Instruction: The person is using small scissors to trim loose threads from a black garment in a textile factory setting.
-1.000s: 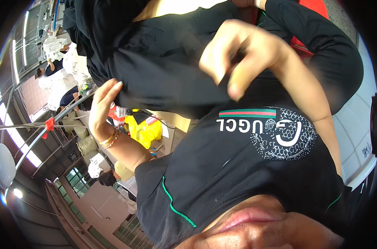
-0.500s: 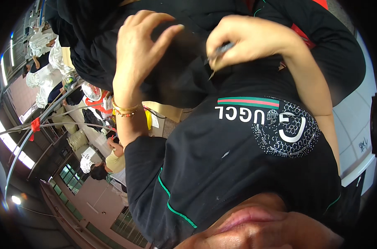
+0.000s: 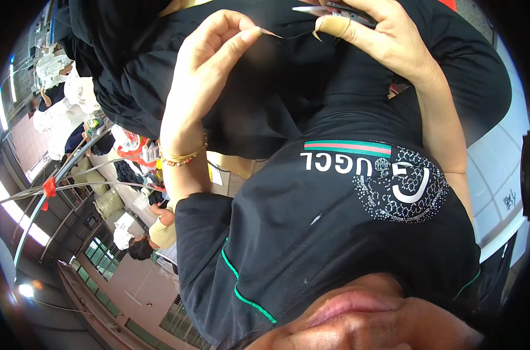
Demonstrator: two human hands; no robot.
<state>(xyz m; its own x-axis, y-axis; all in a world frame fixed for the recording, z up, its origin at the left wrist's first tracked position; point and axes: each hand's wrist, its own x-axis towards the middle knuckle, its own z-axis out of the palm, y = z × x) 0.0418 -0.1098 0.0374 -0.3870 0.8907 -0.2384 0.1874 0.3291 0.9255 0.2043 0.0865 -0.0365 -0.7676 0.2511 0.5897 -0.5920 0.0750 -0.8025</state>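
My left hand [image 3: 209,64] is closed, its thumb and forefinger pinched on a thin strand that looks like thread [image 3: 298,36]. The strand's dark stretch runs across the gap to my right thumb. In my right hand [image 3: 387,41], near the upper edge, is a small cutting tool like thread snips, with a dark handle [image 3: 352,13] and a pale blade [image 3: 311,10] pointing left. A tan cover [image 3: 333,26] wraps the right thumb. Black cloth [image 3: 241,111] lies in folds beneath both hands; where it ends against my black clothes is hard to make out.
A white tiled-looking surface [image 3: 492,175] is at the right. Off to the left are a metal pole frame with a red tie [image 3: 49,186], piles of white cloth [image 3: 61,111] and a red-and-white bag [image 3: 128,143]. A person in yellow [image 3: 160,233] sits farther off.
My right hand has moved up and right, lifting the tool off the cloth and turning its blade leftward. My left thumb and forefinger, apart before, are now pinched together, with the strand visible.
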